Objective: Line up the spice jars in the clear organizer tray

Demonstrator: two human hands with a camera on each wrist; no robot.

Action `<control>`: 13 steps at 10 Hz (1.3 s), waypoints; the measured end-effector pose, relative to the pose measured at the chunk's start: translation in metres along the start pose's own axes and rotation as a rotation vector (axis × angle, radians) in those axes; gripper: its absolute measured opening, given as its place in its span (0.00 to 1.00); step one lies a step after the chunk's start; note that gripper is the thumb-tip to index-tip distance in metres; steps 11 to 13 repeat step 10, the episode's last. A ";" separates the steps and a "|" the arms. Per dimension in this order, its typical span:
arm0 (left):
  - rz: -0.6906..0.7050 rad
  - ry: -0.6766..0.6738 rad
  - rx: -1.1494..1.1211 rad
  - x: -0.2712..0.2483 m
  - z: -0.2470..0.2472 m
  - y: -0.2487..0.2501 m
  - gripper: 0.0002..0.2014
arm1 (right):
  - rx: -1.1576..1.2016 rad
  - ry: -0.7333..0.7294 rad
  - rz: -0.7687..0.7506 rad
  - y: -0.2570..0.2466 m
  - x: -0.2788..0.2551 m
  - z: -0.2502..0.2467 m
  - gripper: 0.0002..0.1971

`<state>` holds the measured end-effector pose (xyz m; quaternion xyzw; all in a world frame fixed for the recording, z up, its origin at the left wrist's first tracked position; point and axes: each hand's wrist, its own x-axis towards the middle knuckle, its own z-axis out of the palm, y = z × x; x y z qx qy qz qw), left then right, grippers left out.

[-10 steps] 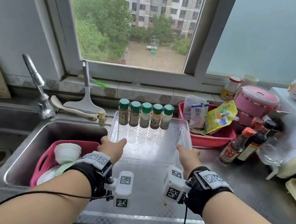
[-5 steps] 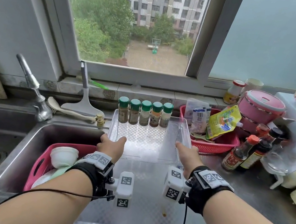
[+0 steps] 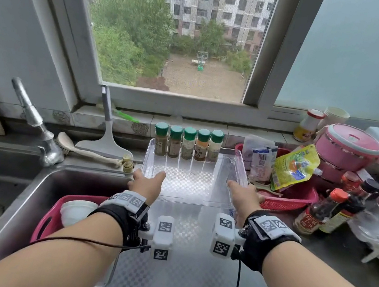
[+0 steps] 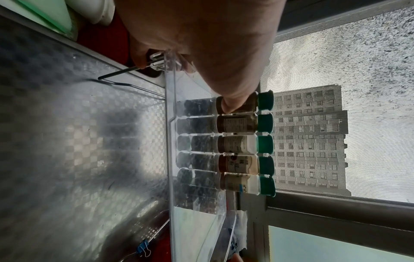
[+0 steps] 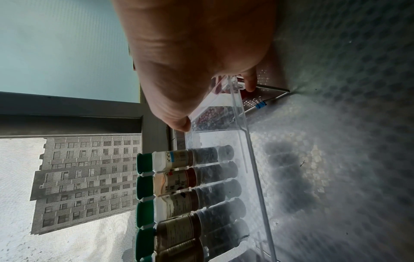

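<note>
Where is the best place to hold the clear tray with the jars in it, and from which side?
Grip the clear organizer tray by its two long side walls near the front corners, one hand from each side, as the left hand and right hand do. The five spice jars load the back, so probably keep it level.

Bare tray floor (image 3: pixel 187 182) before the jar row (image 3: pixel 188 143) — red basket (image 3: pixel 291 198) tight rightward

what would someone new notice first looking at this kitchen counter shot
Five green-capped spice jars stand upright in a row along the far wall of the clear organizer tray, under the window. The left hand and right hand grip the tray's near corners. To the right sits a red basket of packets, beside dark sauce bottles.
</note>
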<state>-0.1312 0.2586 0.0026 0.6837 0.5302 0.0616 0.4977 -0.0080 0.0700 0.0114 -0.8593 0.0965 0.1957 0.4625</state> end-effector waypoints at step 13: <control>0.087 0.016 0.104 0.005 -0.019 0.012 0.44 | -0.033 -0.027 -0.080 -0.008 0.008 -0.009 0.41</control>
